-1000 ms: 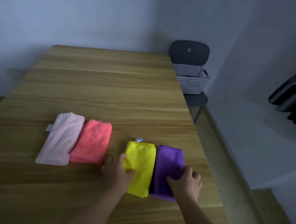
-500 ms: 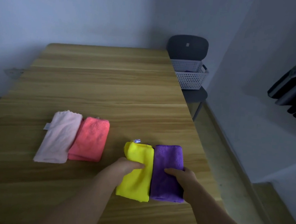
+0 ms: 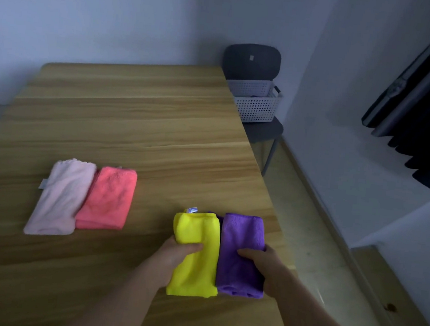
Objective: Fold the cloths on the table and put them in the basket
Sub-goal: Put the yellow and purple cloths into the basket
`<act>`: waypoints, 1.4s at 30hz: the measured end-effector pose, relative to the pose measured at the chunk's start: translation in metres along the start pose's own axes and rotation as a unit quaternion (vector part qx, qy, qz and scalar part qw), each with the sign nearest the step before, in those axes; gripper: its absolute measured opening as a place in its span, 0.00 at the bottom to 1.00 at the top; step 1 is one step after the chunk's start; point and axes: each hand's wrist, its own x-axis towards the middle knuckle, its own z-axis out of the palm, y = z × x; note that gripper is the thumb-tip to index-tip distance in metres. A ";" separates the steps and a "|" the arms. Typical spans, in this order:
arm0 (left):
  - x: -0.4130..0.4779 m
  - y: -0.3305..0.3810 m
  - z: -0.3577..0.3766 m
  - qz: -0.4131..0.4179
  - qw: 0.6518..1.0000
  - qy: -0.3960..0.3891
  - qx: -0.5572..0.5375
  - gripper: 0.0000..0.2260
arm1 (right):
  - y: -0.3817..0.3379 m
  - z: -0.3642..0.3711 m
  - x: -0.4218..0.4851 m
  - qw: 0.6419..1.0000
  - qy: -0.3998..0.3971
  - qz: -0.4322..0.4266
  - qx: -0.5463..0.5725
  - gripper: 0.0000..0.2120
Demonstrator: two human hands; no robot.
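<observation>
A long wooden table fills most of the dim view, running away toward a pale wall. Beyond its far right corner stands one dark chair, and on the chair's seat sits one grey perforated basket; what it holds cannot be made out. Four folded cloths, each a plush narrow rectangle, are on the near part of the table in two pairs well apart. On the left, a pale pink cloth and a coral cloth lie side by side, edges touching. Near the right edge, a yellow cloth and a purple cloth are side by side, also touching. Two bare hands reach in from below. The left hand grips the yellow cloth, thumb across its top. The right hand grips the purple cloth, thumb on top, fingers curled round its right edge. One white label sticks out from the yellow cloth's far end, one grey tag from the pink cloth's left side.
</observation>
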 end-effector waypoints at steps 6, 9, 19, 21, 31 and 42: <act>-0.009 -0.005 0.033 0.016 1.000 -0.003 0.018 0.25 | 0.015 -0.032 -0.002 0.999 0.028 -0.001 0.029 0.15; -0.019 -0.015 0.060 0.017 0.999 -0.009 0.036 0.29 | 0.027 -0.055 -0.009 0.998 0.051 -0.013 0.041 0.12; -0.088 -0.084 0.202 0.015 0.999 0.005 0.033 0.22 | 0.094 -0.197 -0.058 0.996 0.057 -0.035 0.067 0.12; -0.106 -0.102 0.249 0.003 1.000 -0.008 0.024 0.19 | 0.111 -0.245 -0.071 0.995 0.063 -0.025 0.074 0.11; -0.137 -0.137 0.409 -0.040 0.997 -0.061 0.010 0.19 | 0.151 -0.418 -0.091 0.984 0.138 -0.012 0.114 0.09; -0.044 -0.059 0.433 -0.054 0.998 -0.037 -0.026 0.23 | 0.064 -0.438 0.002 0.978 0.169 -0.046 0.115 0.13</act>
